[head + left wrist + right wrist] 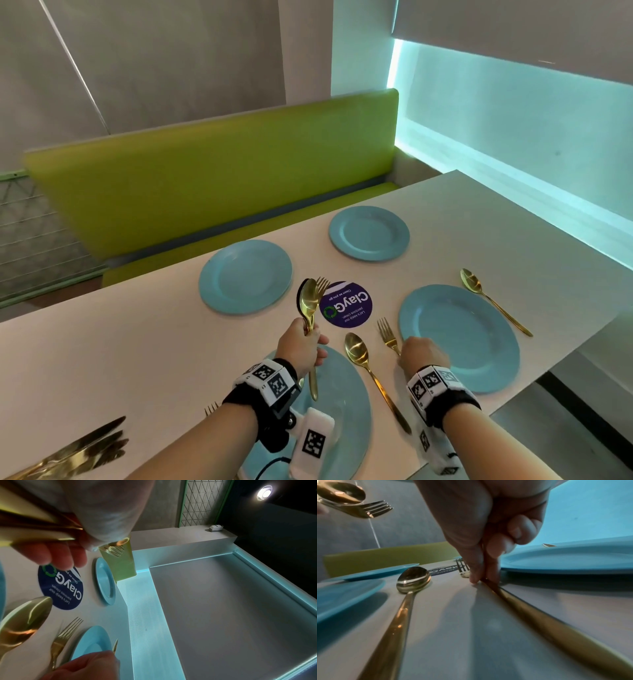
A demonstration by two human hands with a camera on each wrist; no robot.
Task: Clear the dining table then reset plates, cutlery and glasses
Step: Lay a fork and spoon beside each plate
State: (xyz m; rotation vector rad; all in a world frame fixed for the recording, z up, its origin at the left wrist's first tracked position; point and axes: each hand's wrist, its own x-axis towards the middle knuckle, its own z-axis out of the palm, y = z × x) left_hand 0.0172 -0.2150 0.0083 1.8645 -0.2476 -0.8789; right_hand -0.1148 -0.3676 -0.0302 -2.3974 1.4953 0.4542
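Four blue plates lie on the white table [137, 349]: far left [245, 275], far right [369, 233], near right [459, 337] and near left [342, 411]. My left hand [310, 337] grips a bunch of gold cutlery [308, 301], spoons and a fork, upright above the near left plate. My right hand [407, 353] pinches the handle of a gold fork [385, 330] that lies flat just left of the near right plate; the pinch [481, 580] sits low on the fork's handle [539, 615]. A gold spoon [356, 347] lies between the two near plates.
Another gold spoon [471, 281] lies right of the near right plate. Gold knives [85, 445] and a fork's tines [210, 407] lie at the near left. A round purple sticker [346, 304] marks the table's middle. A green bench [205, 188] stands behind the table.
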